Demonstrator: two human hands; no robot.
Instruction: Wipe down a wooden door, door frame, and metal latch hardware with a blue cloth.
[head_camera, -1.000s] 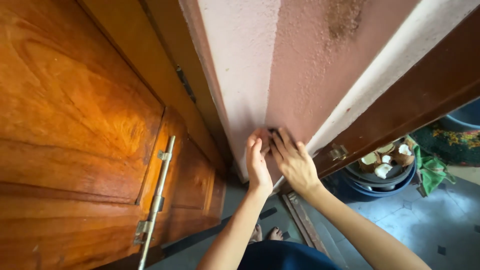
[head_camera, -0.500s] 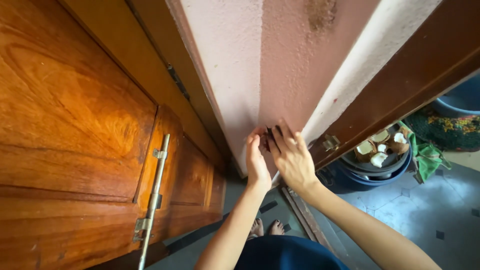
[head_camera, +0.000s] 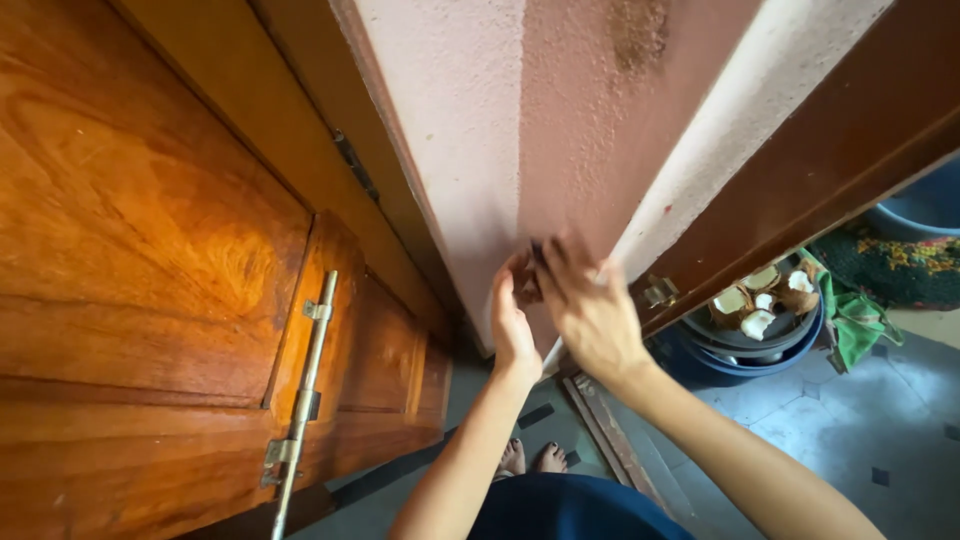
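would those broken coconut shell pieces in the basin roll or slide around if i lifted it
Probably. The coconut shell pieces lie loose and heaped in the dark round basin, so they would likely shift when it tilts. Their curved backs suggest rocking rather than rolling far. They look rigid and light, so likely not fragile.

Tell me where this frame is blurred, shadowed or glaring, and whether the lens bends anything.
Head view: the right hand is smeared by motion blur, the left hand sharper; the small dark thing at their fingertips is too blurred to identify. Soft daylight puts a warm sheen on the wooden door; one face of the pink wall corner sits in shade. Wide-angle lens splays the edges outward.
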